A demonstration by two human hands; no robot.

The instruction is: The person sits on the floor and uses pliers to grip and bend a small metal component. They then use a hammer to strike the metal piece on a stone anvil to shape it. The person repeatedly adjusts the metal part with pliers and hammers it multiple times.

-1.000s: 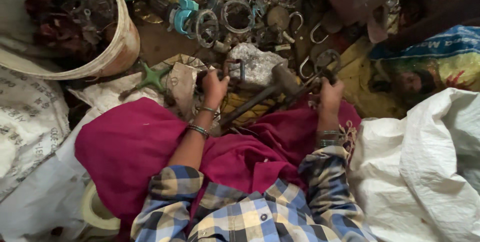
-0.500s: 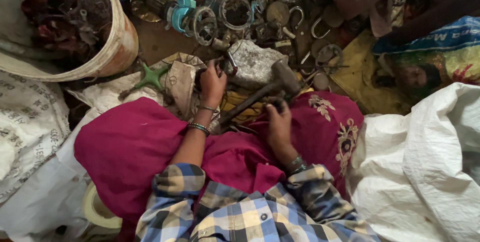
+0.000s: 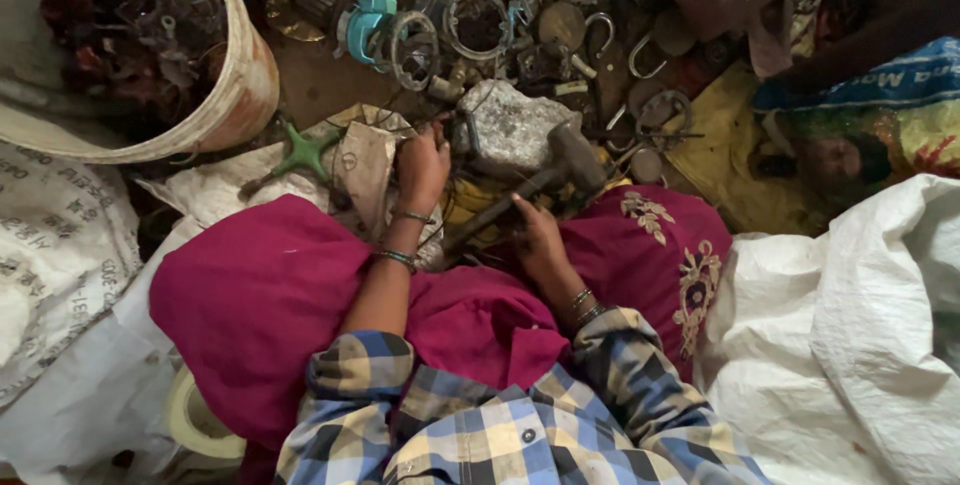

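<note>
From the head camera we look straight down over our lap, draped in magenta cloth. Our right hand is wrapped around the handle of a hammer, whose heavy dark head lies against the right side of a grey stone block. Our left hand is curled at the block's left edge, fingers pinching something small there; what it is, we cannot tell. The block sits just beyond our knees, on the ground in front of us. Past it spreads a heap of scrap metal: rings, hooks, a teal fitting. To the far left stands a white bucket filled with dark rusty bits. A green star-shaped piece lies near our left hand. White sacks bunch up on our right.
</note>
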